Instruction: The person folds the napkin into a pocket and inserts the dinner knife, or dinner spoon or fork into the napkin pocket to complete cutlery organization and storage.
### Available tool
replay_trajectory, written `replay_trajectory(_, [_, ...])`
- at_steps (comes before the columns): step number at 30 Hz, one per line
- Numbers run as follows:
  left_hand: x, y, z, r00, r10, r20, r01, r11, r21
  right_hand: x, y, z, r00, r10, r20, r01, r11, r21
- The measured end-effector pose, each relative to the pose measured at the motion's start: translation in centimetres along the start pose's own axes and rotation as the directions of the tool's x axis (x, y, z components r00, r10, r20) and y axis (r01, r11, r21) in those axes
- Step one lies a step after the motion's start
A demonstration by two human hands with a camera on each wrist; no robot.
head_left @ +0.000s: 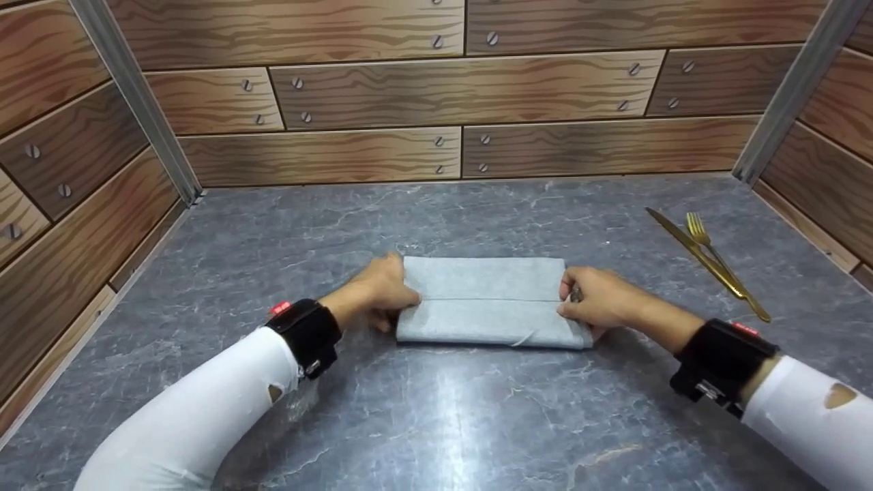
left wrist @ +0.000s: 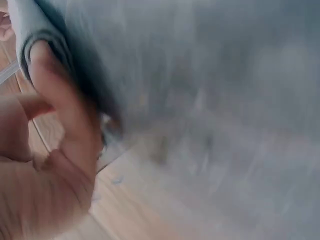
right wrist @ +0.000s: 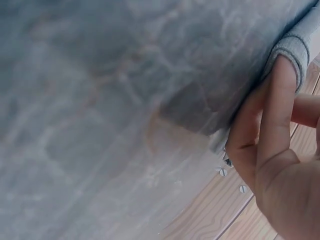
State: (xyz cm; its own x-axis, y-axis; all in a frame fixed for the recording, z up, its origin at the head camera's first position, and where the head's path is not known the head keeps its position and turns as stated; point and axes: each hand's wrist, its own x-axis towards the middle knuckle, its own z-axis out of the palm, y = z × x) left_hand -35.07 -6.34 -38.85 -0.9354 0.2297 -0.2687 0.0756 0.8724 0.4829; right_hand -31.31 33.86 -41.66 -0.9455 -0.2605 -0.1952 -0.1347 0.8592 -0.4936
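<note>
A light grey cloth lies folded into a flat rectangle on the marbled tabletop, a crease line running across its middle. At its left end my left hand grips the edge, the thumb near the crease. My right hand pinches the opposite end, thumb and forefinger at the crease. In the left wrist view, a digit of the left hand is tucked into the rolled end of the cloth. Likewise, the right wrist view has a digit of the right hand inside the layered fold of the cloth.
A gold knife and a gold fork lie close together at the right on the grey marbled tabletop. Wood-patterned panels wall the back and both sides, with metal posts at the corners.
</note>
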Motion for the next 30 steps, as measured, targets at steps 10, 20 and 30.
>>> replay_trajectory(10, [8.3,2.0,-1.1,0.961,0.176,0.213,-0.25,0.883,0.398,2.3,1.3,-1.1,0.999,-0.027,0.042,0.032,0.992,-0.124])
replay_trajectory(20, [4.2,7.4,-4.1,0.943,0.06,0.326,-0.255,0.761,0.596,-3.2,-8.1,-3.7,0.997,-0.039,-0.066,0.019,0.957,-0.288])
replay_trajectory(30, [5.2,0.9,0.4,0.786,0.59,0.186,-0.591,0.627,0.508,-4.2,-10.9,-4.3,0.984,-0.173,-0.041,0.135,0.876,-0.463])
